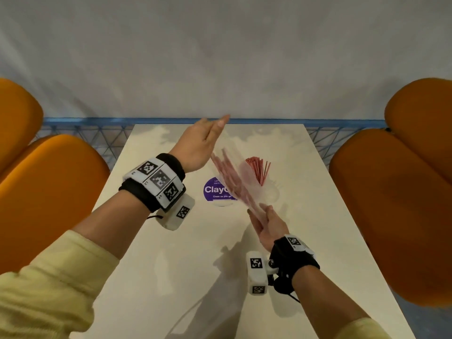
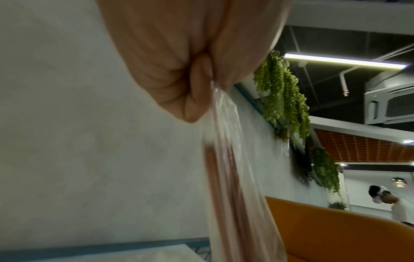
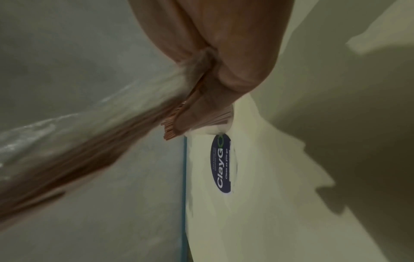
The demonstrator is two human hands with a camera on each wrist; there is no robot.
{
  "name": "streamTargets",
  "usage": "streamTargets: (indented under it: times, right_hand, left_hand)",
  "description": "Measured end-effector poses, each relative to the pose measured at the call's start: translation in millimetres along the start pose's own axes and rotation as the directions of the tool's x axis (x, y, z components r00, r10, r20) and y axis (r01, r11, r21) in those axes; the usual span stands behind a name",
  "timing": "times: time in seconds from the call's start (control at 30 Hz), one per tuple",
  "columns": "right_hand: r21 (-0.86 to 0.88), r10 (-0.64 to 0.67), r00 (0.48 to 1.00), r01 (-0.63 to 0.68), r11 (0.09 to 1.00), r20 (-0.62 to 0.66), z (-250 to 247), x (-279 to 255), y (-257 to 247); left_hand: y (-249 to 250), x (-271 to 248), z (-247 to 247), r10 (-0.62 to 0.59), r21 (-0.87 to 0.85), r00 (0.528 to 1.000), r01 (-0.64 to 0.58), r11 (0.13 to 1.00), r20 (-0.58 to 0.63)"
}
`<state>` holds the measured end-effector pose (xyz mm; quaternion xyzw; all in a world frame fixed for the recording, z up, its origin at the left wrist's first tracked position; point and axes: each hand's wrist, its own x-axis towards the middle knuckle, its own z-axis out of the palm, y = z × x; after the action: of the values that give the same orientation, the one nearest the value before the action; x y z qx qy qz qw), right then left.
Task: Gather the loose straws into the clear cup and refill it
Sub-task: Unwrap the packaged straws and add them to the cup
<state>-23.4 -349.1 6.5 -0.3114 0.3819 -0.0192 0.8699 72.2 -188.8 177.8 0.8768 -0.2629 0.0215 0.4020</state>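
A pale cream rectangular table (image 1: 318,241) runs away from the viewer toward a grey plaster wall (image 1: 220,57), with two orange padded seats, one on each side (image 1: 49,182) (image 1: 391,204). Nearest, the right hand (image 1: 267,222) pinches the near end of one clear plastic bag of red straws (image 1: 232,182); the bag's long axis slants up and away to the left hand (image 1: 203,143), whose fingers grip its far end. Beyond the bag, one clear cup (image 1: 269,189) stands on the table just right of a round purple sticker (image 1: 215,189), holding a bunch of red straws (image 1: 258,167) pointing upward.
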Motion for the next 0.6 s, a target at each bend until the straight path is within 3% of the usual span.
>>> streamTargets:
  times: [0.07,0.17,0.27,0.6]
  right_hand:
    - [0.050,0.049,0.999,-0.048,0.998,-0.011,3.3,-2.5,1.3]
    - [0.075,0.065,0.998,-0.066,0.995,0.012,5.6,-5.7,3.3]
    - [0.114,0.074,0.997,-0.076,0.991,0.023,5.5,-5.8,0.8]
    - [0.177,0.022,0.999,-0.016,0.984,-0.030,2.7,-0.5,-8.4]
  left_hand:
    - [9.3,5.2,-0.9,0.061,0.085,0.998,-0.061,0.994,0.005]
    - [18.7,11.9,3.3,0.088,0.078,0.990,-0.080,0.994,-0.106]
    - [26.9,15.9,7.2,0.030,-0.074,0.983,-0.044,0.996,-0.181]
    - [26.0,11.3,14.6,-0.056,-0.389,0.987,-0.006,0.921,-0.148]
